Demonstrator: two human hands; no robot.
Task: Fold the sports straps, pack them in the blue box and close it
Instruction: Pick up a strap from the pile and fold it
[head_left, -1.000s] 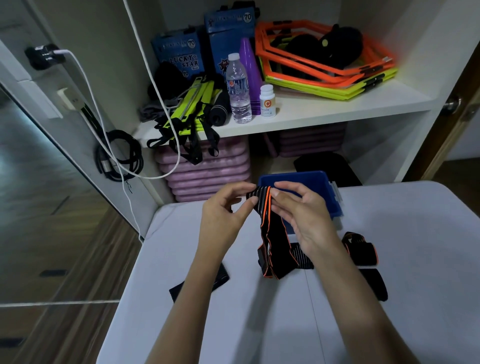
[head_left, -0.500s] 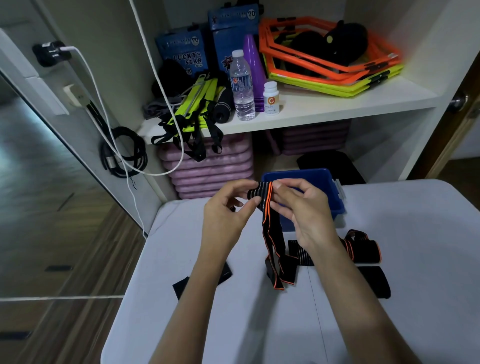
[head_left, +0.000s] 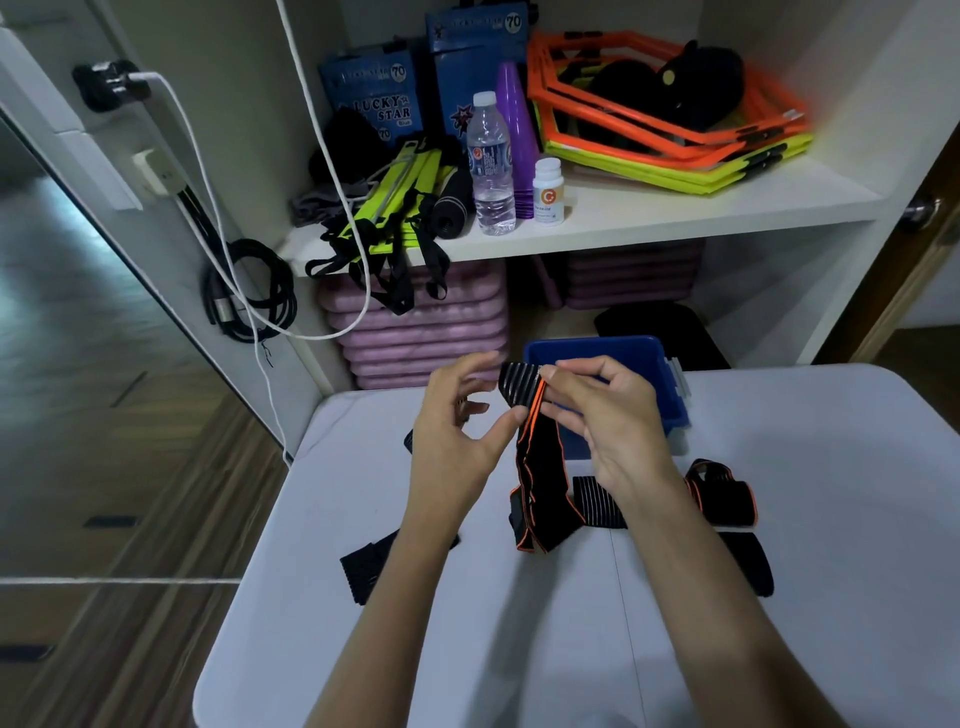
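A black sports strap with orange edging (head_left: 535, 467) hangs from both my hands over the white table (head_left: 519, 623), its lower end folded on the tabletop. My right hand (head_left: 608, 421) pinches the strap's top. My left hand (head_left: 457, 426) holds the striped end between index finger and thumb. Just behind my hands the blue box (head_left: 654, 364) stands open at the table's far edge. A rolled strap (head_left: 727, 493) and a flat black strap (head_left: 748, 566) lie to the right. Another black strap (head_left: 363, 566) lies partly under my left forearm.
Behind the table a white shelf (head_left: 675, 208) carries a water bottle (head_left: 491, 161), a pill bottle (head_left: 549, 192), orange hexagon rings (head_left: 675, 124) and blue cartons. Pink mats (head_left: 426, 332) are stacked below. A white cable (head_left: 270, 332) hangs at the left.
The strap's hanging part has been drawn up a little and its lower end now lies more folded on the table. Both hands stay at the strap's top, the left fingers spread slightly wider.
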